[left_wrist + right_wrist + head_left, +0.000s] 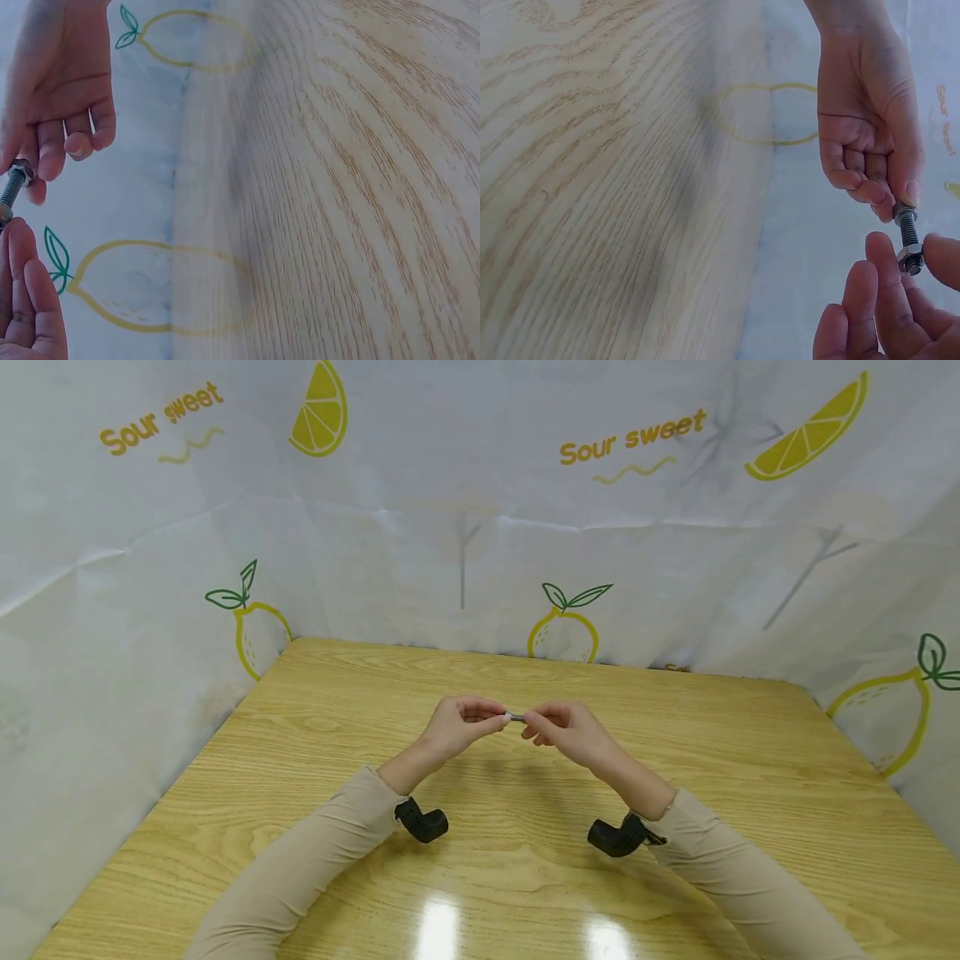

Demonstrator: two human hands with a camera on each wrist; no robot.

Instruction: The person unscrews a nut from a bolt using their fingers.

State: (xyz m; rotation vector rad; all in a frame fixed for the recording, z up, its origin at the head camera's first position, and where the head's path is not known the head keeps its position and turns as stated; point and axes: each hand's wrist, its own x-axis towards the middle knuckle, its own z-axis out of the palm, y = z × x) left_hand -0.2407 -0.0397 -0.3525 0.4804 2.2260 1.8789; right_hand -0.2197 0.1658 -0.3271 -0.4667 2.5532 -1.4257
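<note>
Wood-grained tabletop [517,860] fills the foreground and bears two bright patches of glare. Next, each beige sleeve [300,860] ends at a black wrist device [617,838]. Beyond, the left hand [459,725] pinches the head end of a metal bolt [515,717], which lies crosswise between the hands, above the table; the right hand [570,732], thumb and fingertips nearly closed, pinches a hex nut [910,257] near the bolt's free end. Good technique, by judgement: steady the head, keep both hands on one axis, and turn the nut by its flats in short, light strokes. No marking is legible on bolt or nut. Farthest, a white backdrop [360,560] carries lemon drawings [562,618] and, twice, orange lettering [633,437], "Sour sweet".
</note>
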